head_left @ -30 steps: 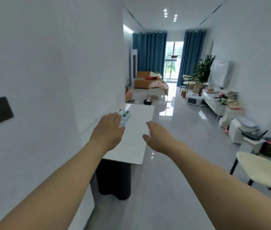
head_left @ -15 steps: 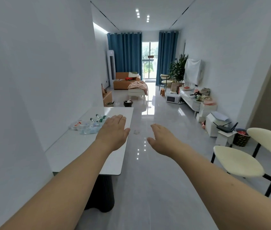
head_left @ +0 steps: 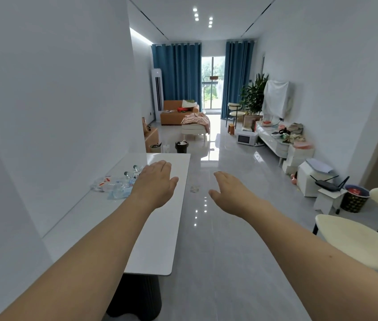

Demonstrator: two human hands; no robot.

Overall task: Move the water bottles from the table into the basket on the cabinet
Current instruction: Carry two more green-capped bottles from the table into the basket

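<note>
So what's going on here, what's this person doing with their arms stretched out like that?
A person is reaching both arms forward, empty-handed. The left hand hovers open over a white table, beside a cluster of water bottles lying near the wall. The right hand is open over the floor. No bottle has been picked up yet, and no basket on a cabinet can be made out from here.

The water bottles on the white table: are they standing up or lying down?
Lying down. The water bottles rest on their sides in a loose pile on the table, caps pointing away, just beyond the empty left hand.
</note>
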